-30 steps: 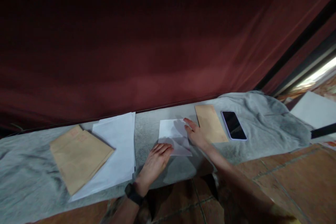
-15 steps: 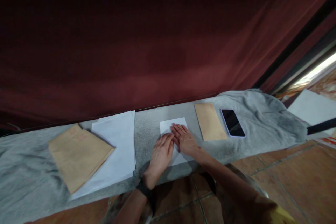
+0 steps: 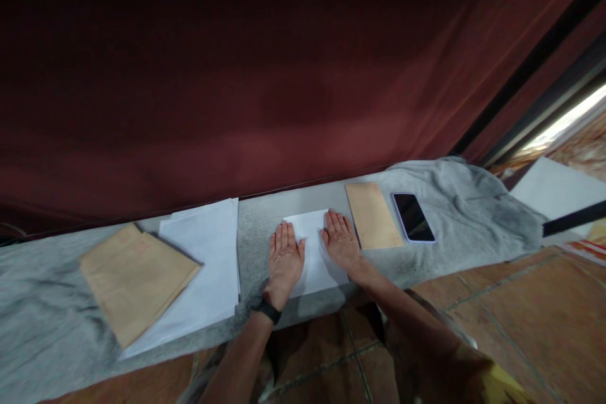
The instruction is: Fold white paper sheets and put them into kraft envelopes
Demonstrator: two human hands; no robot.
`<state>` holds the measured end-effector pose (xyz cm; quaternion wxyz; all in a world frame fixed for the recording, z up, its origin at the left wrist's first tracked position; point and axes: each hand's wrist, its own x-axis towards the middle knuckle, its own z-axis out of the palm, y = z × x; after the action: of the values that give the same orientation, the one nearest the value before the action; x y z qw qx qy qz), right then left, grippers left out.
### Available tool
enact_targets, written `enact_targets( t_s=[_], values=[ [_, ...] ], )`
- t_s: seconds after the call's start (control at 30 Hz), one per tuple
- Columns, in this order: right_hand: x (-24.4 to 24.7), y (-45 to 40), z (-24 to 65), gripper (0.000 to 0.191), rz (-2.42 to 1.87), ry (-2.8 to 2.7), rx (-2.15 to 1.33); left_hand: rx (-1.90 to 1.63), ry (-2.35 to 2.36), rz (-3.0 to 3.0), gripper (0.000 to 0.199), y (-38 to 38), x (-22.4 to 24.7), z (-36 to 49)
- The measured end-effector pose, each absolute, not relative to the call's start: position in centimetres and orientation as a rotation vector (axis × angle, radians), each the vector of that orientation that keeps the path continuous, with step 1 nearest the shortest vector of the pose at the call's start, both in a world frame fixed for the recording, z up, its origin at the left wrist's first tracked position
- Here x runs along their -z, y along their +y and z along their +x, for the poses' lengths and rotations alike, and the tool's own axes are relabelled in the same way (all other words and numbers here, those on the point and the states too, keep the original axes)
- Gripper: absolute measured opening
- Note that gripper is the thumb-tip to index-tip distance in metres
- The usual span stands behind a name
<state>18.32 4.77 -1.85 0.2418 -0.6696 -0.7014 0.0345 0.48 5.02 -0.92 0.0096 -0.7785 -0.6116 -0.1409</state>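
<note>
A white sheet of paper, small or folded (image 3: 312, 265), lies on the grey cloth in front of me. My left hand (image 3: 286, 259) rests flat on its left edge, fingers extended and thumb apart. On its right edge lies my right hand (image 3: 341, 243), also flat, fingers stretched out. Both palms face down, with a strip of paper showing between them. Just right of my right hand is a brown envelope (image 3: 375, 216).
A phone (image 3: 413, 218) lies right of the envelope. At left, several brown envelopes (image 3: 137, 281) overlap a stack of white paper (image 3: 213, 265). Grey cloth (image 3: 468, 221) covers the narrow surface, with a dark red curtain (image 3: 284, 107) behind it.
My hands, earlier close together at the middle of the white paper, have moved apart to its left and right edges. The view has shifted slightly.
</note>
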Motion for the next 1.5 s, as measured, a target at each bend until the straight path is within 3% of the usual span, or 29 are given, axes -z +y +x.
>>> enact_targets(
  t_s=[0.3, 0.73, 1.07, 1.3, 1.5],
  values=[
    [1.4, -1.0, 15.8, 0.054, -1.564, -2.192, -0.187, 0.367, -1.770, -2.578, 0.057, 0.8, 0.4, 0.7],
    [1.9, -2.2, 18.1, 0.060, -1.764, -2.070, -0.089, 0.244, -1.899, -2.450, 0.059, -1.7, 0.0, -1.6],
    [2.1, -3.4, 19.9, 0.056, -1.800, -1.978, -0.068, 0.343, -2.027, -2.302, 0.056, -3.3, -0.2, -1.8],
    [1.2, -4.1, 16.2, 0.054, -1.568, -2.069, -0.203, 0.367, -1.662, -2.648, 0.062, -3.9, 0.7, 1.2],
    [1.4, -4.5, 15.6, 0.053, -1.574, -2.132, -0.155, 0.307, -1.690, -2.665, 0.062, -3.9, 2.3, 1.0]
  ],
)
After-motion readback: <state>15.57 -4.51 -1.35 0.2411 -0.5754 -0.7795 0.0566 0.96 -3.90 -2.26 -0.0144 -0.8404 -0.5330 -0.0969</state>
